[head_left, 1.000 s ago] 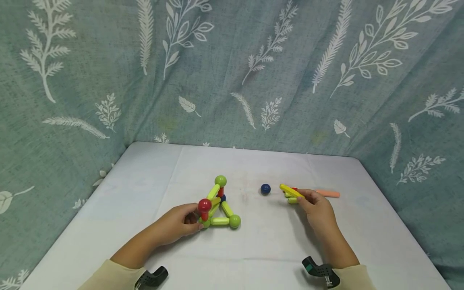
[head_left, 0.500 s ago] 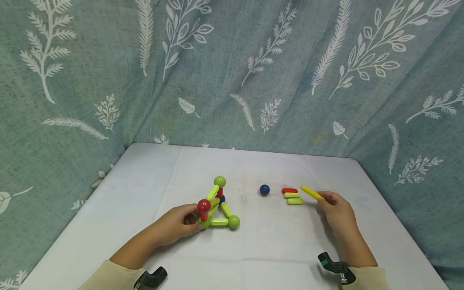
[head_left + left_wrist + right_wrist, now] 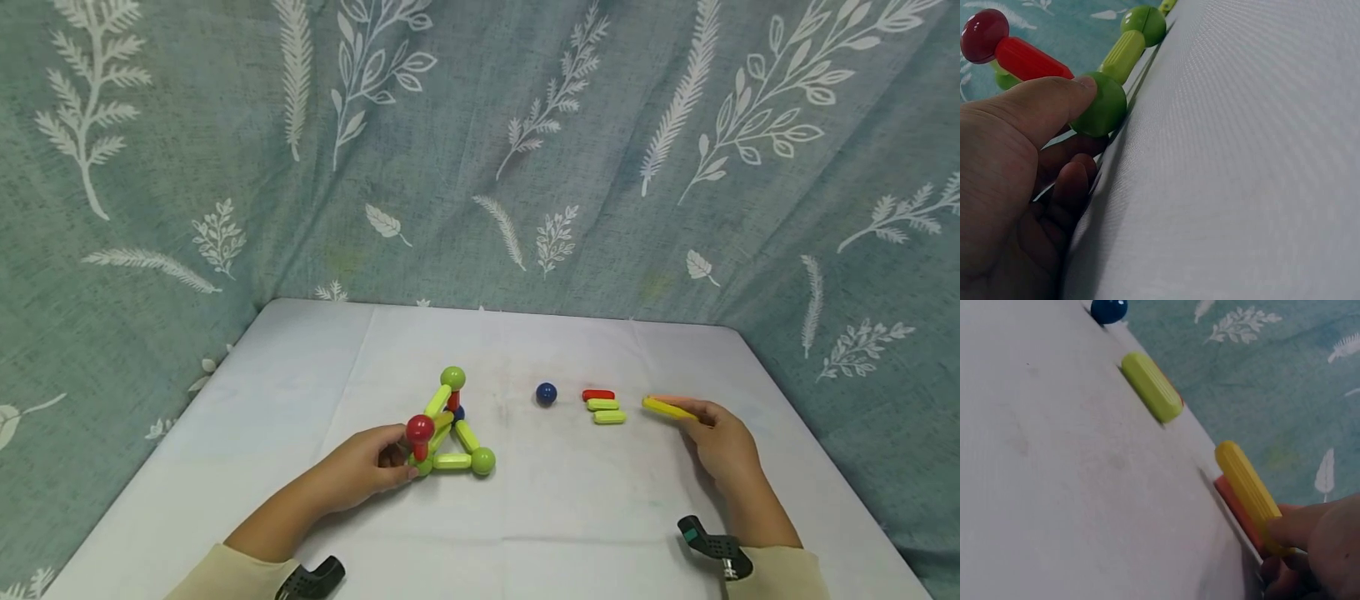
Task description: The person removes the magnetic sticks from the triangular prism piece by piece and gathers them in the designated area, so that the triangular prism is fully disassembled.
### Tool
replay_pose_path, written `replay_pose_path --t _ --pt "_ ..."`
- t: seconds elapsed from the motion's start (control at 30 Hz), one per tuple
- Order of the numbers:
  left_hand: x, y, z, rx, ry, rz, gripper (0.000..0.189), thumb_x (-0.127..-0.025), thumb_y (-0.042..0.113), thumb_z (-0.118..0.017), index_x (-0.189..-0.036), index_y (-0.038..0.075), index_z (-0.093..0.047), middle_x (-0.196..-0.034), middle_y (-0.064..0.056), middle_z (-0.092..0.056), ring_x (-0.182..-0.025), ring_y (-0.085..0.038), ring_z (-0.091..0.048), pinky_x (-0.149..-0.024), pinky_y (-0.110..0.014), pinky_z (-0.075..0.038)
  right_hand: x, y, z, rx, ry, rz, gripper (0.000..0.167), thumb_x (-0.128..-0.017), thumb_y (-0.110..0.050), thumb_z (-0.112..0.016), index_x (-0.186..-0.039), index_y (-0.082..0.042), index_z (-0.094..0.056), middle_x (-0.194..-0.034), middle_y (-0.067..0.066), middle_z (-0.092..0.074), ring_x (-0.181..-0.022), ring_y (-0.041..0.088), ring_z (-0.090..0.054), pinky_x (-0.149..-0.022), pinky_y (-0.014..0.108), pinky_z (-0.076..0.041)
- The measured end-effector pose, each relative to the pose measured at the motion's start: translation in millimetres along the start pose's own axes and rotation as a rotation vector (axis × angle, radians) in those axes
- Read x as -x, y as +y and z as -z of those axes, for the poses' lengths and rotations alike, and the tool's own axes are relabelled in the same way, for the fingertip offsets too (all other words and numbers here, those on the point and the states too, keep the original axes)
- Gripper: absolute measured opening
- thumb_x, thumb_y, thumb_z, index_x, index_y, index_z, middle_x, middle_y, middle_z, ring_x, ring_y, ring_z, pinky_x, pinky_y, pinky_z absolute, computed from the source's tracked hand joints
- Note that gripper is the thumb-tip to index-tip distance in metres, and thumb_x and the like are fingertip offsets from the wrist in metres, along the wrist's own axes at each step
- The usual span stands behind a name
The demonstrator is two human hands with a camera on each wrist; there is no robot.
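Yellow stick (image 3: pixel 667 407): we pinch one end in our right hand (image 3: pixel 727 446), near the orange stick (image 3: pixel 1235 501); a loose pinch could drop it. With our left hand (image 3: pixel 363 467), fingers (image 3: pixel 1072 182) curled, we grip a green ball (image 3: pixel 1107 107) of the frame (image 3: pixel 452 462) on the table (image 3: pixel 570 500); a bump could break it apart.

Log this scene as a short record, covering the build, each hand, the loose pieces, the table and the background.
Build: coloured balls joined by sticks
Left hand: holds a green ball of the build
Right hand: pinches a yellow stick
Loose pieces: blue ball, red stick, two light-green sticks
Orange stick: partly hidden by the yellow stick and right hand
Table: white cover
Background: teal cloth with white leaf pattern
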State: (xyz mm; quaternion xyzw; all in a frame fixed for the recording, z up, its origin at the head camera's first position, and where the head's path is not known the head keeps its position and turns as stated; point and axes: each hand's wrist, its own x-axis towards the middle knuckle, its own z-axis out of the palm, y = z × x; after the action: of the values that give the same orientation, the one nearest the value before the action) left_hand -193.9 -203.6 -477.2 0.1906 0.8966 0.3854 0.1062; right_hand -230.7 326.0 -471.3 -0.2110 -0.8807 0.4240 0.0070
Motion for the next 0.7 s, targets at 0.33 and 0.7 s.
replay_pose_path --t 0.33,0.7 --pt "-0.4 -1.1 -0.1 0.004 0.002 -0.019 0.027 -0.092 0.033 -0.082 -0.113 0.033 -0.066 -0.092 0.01 -0.064 -0.082 -0.012 -0.06 -0.07 -0.028 -0.051 -6.6 4.4 1.6 0.082 0.026 -0.015 0.049 -0.107 -0.014 -0.053 -0.153 0.001 -0.047 -0.152 0.03 -0.048 -0.118 0.037 -0.056 -0.077 0.035 -0.055" --pt "0.3 0.1 -0.9 0.002 0.004 -0.002 0.026 -0.092 0.032 -0.082 -0.112 0.033 -0.066 -0.092 0.009 -0.065 -0.083 -0.013 -0.061 -0.071 -0.028 -0.051 -6.0 6.4 -5.5 0.055 0.162 0.009 0.048 -0.105 -0.013 -0.056 -0.15 0.001 -0.049 -0.148 0.032 -0.05 -0.132 0.049 -0.051 -0.102 0.061 -0.051"
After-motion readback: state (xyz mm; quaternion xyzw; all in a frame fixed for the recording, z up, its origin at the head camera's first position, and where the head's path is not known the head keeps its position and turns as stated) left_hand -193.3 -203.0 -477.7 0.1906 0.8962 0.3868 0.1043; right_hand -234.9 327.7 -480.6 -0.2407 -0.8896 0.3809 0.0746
